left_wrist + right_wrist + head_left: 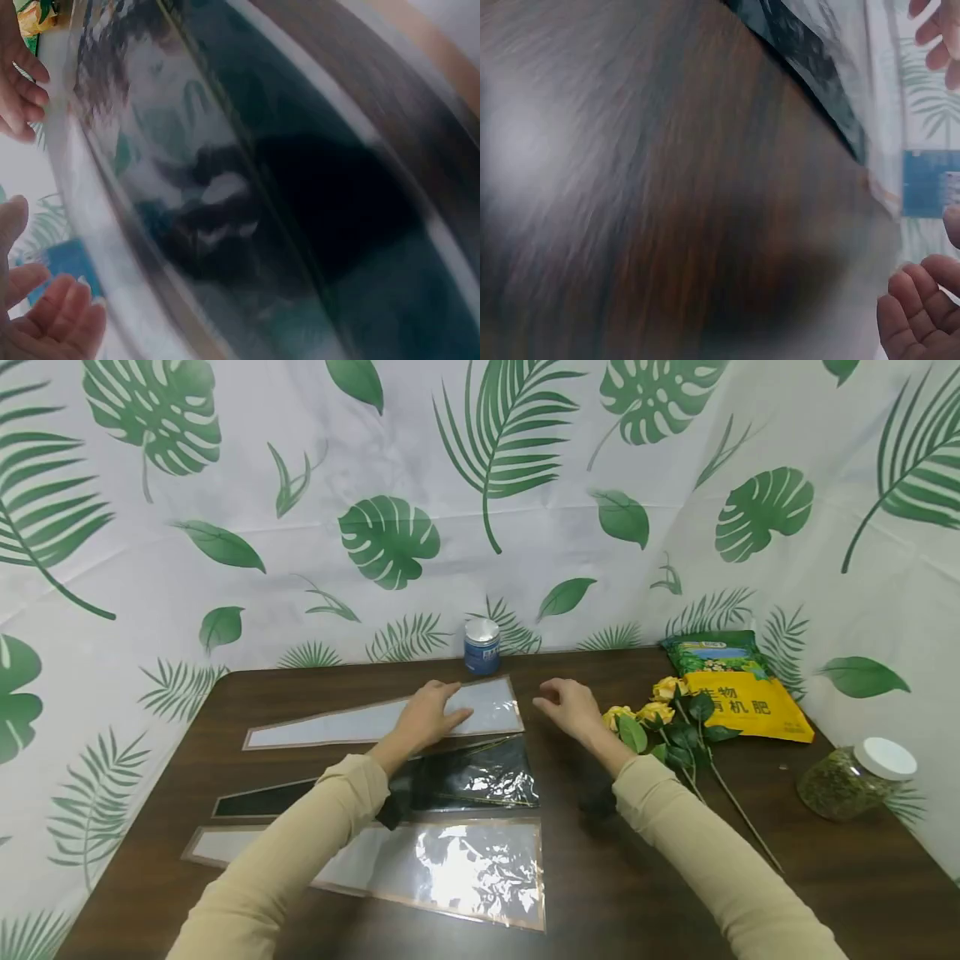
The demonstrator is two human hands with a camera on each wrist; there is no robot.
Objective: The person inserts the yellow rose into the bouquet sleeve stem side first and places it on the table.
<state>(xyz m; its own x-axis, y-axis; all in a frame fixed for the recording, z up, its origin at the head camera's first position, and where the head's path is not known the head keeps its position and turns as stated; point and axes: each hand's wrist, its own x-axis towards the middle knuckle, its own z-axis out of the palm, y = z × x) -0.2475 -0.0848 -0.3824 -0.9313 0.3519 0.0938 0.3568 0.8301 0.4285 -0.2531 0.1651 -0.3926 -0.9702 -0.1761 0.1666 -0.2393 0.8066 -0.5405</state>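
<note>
My left hand [429, 717] is over the far white tapered flower sleeve [330, 724], its fingers loosely bent and thumb apart, holding nothing. To its right, my right hand [572, 708] hovers above the dark table beside the sleeve's wide end, fingers lightly curled around nothing. In the right wrist view, the fingers [911, 311] of that hand show relaxed. A black tapered sleeve [480, 772] with a glossy clear front lies in the middle, partly behind my left forearm. Nearest me is another white sleeve [420, 860], also crossed by that arm. Beyond both hands stands a blue can [482, 647] with a silvery top.
Yellow roses [654, 713] with long stems lie right of my right hand, partly behind the forearm. Behind them are a yellow packet [750, 706] and a green packet [712, 652]. A jar [843, 785] with a white lid lies tilted at the right. Leaf-print cloth [300, 552] hangs behind the table.
</note>
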